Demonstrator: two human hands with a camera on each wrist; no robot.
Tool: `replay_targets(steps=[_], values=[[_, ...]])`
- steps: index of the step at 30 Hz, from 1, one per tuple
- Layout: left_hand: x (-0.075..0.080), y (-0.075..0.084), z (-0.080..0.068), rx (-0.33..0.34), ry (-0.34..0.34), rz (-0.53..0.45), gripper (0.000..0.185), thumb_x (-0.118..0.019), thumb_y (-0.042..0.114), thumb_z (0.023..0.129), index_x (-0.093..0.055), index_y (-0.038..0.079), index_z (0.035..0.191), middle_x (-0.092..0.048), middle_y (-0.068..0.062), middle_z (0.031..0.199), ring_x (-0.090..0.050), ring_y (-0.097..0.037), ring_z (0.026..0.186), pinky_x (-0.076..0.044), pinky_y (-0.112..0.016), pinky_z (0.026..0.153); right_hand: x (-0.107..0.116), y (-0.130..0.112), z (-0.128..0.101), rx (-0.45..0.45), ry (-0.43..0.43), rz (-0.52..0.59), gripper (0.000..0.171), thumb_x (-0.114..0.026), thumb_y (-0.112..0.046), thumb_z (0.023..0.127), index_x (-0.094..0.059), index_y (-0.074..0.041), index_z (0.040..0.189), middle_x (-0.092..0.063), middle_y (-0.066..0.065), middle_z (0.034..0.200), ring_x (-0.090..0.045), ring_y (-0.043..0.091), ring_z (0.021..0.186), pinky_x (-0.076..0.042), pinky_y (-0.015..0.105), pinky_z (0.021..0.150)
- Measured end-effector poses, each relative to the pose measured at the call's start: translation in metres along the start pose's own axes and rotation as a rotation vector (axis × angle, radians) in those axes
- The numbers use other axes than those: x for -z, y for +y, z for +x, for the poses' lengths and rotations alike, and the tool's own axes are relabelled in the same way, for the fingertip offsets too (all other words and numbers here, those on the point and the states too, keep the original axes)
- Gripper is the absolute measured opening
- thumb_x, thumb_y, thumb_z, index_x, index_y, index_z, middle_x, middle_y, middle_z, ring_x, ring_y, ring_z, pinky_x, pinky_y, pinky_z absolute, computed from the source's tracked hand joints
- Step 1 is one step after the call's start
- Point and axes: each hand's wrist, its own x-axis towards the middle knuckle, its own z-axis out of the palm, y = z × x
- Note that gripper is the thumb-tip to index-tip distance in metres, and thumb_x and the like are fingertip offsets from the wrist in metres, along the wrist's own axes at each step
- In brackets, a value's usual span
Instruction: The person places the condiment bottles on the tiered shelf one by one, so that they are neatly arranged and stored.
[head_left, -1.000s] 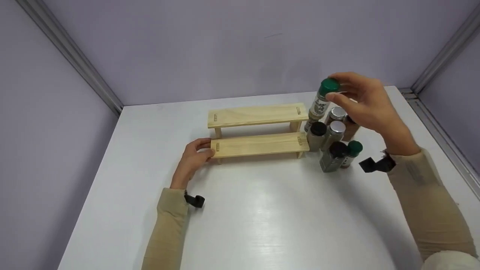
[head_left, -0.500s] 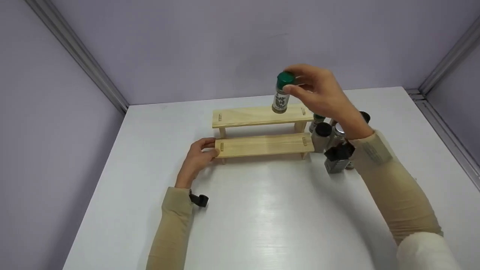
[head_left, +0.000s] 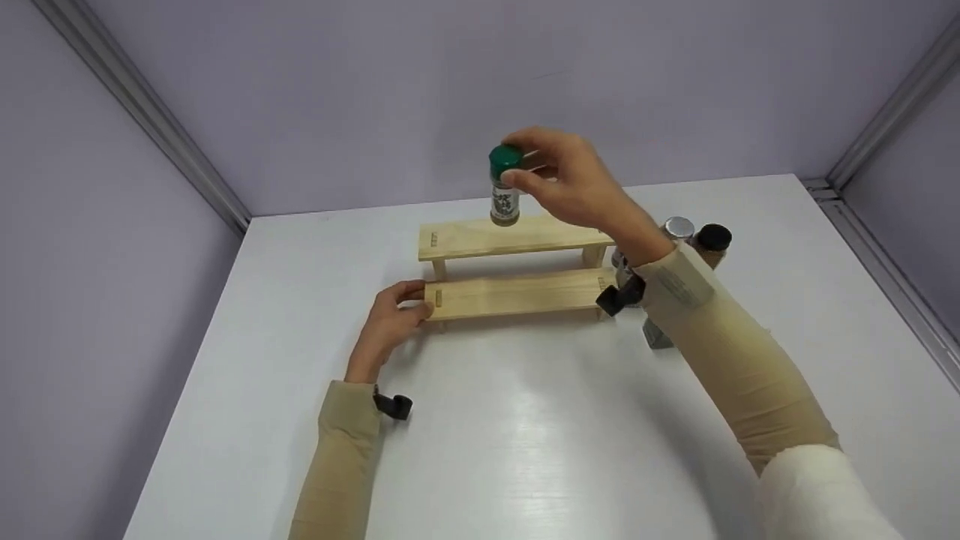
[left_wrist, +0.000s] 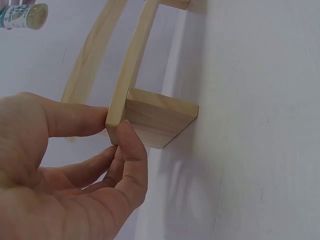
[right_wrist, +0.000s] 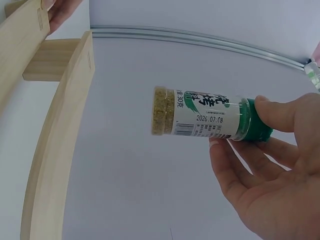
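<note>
Nearest the camera, low centre-left of the head view, the left hand (head_left: 390, 324) pinches the left end of the lower shelf (head_left: 517, 292) of a little two-step wooden rack, thumb and fingers clamped on the board's edge right above its leg; looks like it's just steadying the thing on the white table (head_left: 525, 450); a bit further up, the right hand (head_left: 570, 184) grips a green-capped spice jar (head_left: 505, 186) by the cap, fingertips round it, jar hanging upright just over the middle of the upper shelf (head_left: 514, 234), not touching yet as far as I can tell; so I'd say we're mid-placement; next bit calls for lowering it straight so the base lands flat on that narrow board, then letting go; right of the rack, partly hidden behind the sleeve, the other jars (head_left: 694, 238) wait in a cluster.
</note>
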Motion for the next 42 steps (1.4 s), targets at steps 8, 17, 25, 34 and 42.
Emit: replay_targets(steps=[8,17,25,34,42], values=[[0.000,-0.003,0.002,-0.017,0.004,-0.003,0.049,-0.063,0.006,0.104,-0.055,0.003,0.152,-0.058,-0.018,0.146,-0.065,-0.029,0.121,-0.058,-0.039,0.100,-0.021,0.002,0.017,0.030,-0.024,-0.001,0.041,-0.068,-0.019,0.107,-0.063,-0.001,0.144,-0.069,0.017,0.133,-0.070,0.029,0.121,-0.057,0.040,0.107],[0.005,-0.004,0.003,-0.010,0.006,-0.005,0.049,-0.063,0.007,0.105,-0.054,0.003,0.153,-0.058,-0.017,0.147,-0.064,-0.027,0.121,-0.058,-0.039,0.100,-0.049,0.008,0.035,-0.009,-0.035,0.038,0.043,-0.068,-0.018,0.107,-0.060,-0.001,0.146,-0.067,0.018,0.136,-0.069,0.029,0.123,-0.057,0.039,0.107],[0.007,-0.003,0.004,0.004,0.001,-0.002,0.050,-0.063,0.008,0.104,-0.054,0.004,0.153,-0.058,-0.016,0.147,-0.063,-0.027,0.122,-0.058,-0.039,0.102,-0.074,0.015,0.044,-0.023,-0.025,0.060,0.042,-0.067,-0.013,0.107,-0.060,0.000,0.145,-0.067,0.019,0.136,-0.069,0.030,0.123,-0.058,0.035,0.106],[0.008,-0.004,0.003,-0.024,-0.002,-0.007,0.049,-0.063,0.007,0.103,-0.055,0.002,0.152,-0.059,-0.018,0.145,-0.064,-0.027,0.118,-0.058,-0.035,0.098,-0.091,0.026,0.045,-0.025,-0.033,0.044,0.043,-0.065,-0.013,0.108,-0.057,0.001,0.148,-0.065,0.019,0.140,-0.068,0.031,0.126,-0.057,0.037,0.108],[0.009,-0.004,0.000,-0.024,-0.009,-0.024,0.049,-0.063,0.008,0.104,-0.055,0.003,0.152,-0.057,-0.018,0.146,-0.065,-0.028,0.118,-0.058,-0.037,0.098,-0.098,0.037,0.043,-0.035,-0.037,0.053,0.045,-0.066,-0.016,0.108,-0.057,0.000,0.149,-0.064,0.019,0.141,-0.067,0.030,0.127,-0.057,0.035,0.107]])
